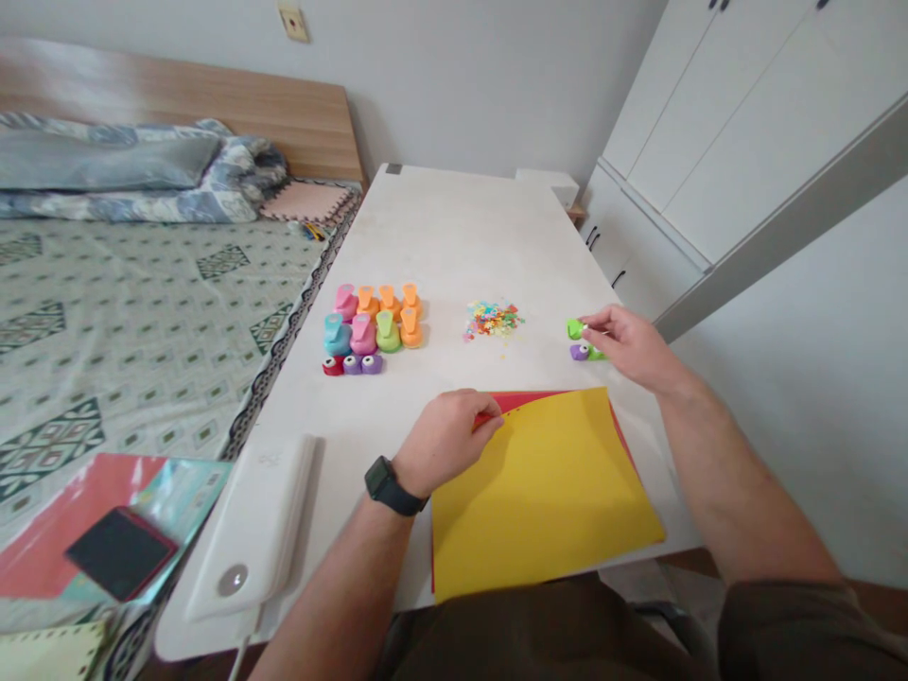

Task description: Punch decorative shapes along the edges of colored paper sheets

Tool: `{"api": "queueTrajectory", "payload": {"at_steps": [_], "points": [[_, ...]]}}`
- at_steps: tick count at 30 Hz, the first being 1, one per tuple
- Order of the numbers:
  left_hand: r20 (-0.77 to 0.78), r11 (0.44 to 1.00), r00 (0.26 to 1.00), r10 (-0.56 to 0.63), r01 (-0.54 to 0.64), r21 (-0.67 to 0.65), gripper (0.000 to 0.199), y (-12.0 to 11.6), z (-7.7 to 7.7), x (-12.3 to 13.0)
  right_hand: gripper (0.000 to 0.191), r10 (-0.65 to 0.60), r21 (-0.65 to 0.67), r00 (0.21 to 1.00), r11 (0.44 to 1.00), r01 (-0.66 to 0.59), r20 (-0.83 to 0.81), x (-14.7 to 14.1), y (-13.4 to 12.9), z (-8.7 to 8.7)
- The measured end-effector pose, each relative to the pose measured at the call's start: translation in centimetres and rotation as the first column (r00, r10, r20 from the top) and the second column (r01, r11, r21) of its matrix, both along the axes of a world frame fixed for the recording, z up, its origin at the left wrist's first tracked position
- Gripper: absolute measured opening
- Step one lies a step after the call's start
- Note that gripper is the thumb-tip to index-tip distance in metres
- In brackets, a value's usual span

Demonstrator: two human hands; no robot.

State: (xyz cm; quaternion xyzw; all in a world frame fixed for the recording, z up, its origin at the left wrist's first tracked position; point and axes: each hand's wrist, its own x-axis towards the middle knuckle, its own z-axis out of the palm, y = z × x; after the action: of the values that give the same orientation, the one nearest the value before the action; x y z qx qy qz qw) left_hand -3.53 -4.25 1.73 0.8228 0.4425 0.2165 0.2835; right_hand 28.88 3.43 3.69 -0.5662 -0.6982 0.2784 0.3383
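Note:
My left hand (454,430) pinches the upper left edge of a yellow sheet of paper (546,501), which lies over a red sheet (521,401). A row of small holes shows along the yellow edge near those fingers. Over at the right, the fingertips of my right hand (628,345) close on a small green craft punch (574,329). Just below it sit a purple punch (580,353) and another green punch (597,355), partly covered by my hand. Between the two groups of punches lies a pile of colourful paper cutouts (495,320).
Several larger craft punches (363,333) stand in rows at the left, with small ones (352,364) in front. A white lamp-like device (255,530) with a cable lies on the table's left edge. Beside the table are a bed (142,359) and a dark tablet (120,553).

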Motion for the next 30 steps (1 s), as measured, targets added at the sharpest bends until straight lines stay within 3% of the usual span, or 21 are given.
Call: {"api": "queueTrajectory", "payload": {"at_steps": [2,8,15,30], "points": [[-0.009,1.0,1.0,0.016,-0.016,0.009,0.015,0.1,-0.1,0.0,0.021,0.093,-0.029,0.995,0.995,-0.094,-0.031,-1.9,-1.4,-0.2],[-0.024,0.999,0.999,0.036,-0.036,0.019,0.014,0.3,-0.4,0.1,0.017,0.285,-0.122,0.955,0.954,-0.275,0.081,-5.3,-3.1,-1.4],[-0.036,0.994,0.994,0.101,-0.1,0.033,0.015,0.5,-0.7,0.2,0.027,0.322,-0.18,0.945,0.927,-0.328,-0.064,-5.8,-3.1,-2.9],[-0.036,0.991,0.991,0.132,-0.133,-0.022,0.016,0.6,-1.1,0.3,0.033,0.333,-0.115,0.939,0.94,-0.323,0.085,-6.3,-3.8,-1.9]]}}
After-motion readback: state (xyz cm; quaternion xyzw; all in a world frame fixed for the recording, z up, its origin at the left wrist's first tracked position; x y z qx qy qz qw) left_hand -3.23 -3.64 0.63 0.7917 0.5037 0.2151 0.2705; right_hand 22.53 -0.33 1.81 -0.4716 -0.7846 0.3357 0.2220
